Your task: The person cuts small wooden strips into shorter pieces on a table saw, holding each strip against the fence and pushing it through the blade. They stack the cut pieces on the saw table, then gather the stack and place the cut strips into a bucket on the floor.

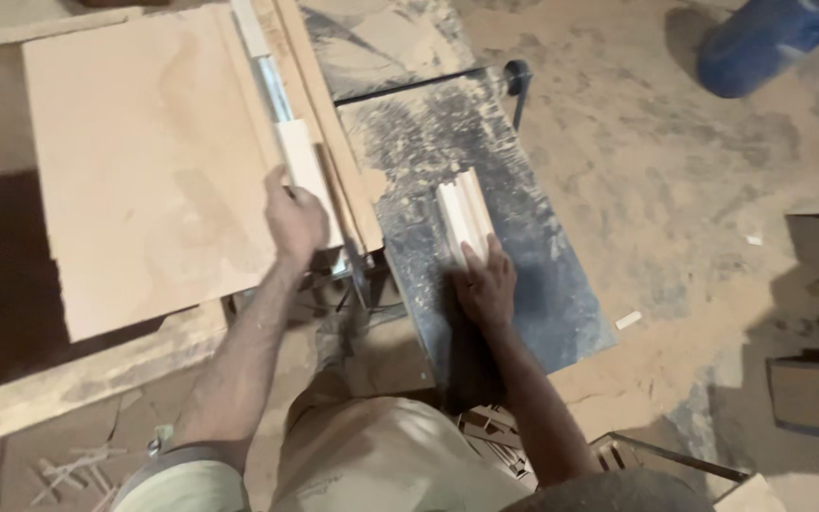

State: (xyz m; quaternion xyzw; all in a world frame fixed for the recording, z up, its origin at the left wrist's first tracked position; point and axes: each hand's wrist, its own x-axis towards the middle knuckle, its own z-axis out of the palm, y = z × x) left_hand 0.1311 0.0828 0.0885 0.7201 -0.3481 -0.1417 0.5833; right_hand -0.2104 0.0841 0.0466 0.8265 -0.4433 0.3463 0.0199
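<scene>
My left hand (294, 220) presses on a narrow pale wood strip (303, 163) that lies along the right edge of a large tan board (149, 161), beside the saw slot of a dusty table saw. My right hand (487, 283) rests flat on the dark metal saw table (542, 284), fingertips touching a small stack of short pale wood pieces (464, 213). Longer wood strips (319, 114) run alongside the fence between the two hands.
Sawdust covers the floor all around. A blue barrel (770, 38) stands at the top right. Wood offcuts and boxes (817, 393) lie at the right edge. A rough timber beam (78, 374) runs below the board. Scrap sticks sit near my legs.
</scene>
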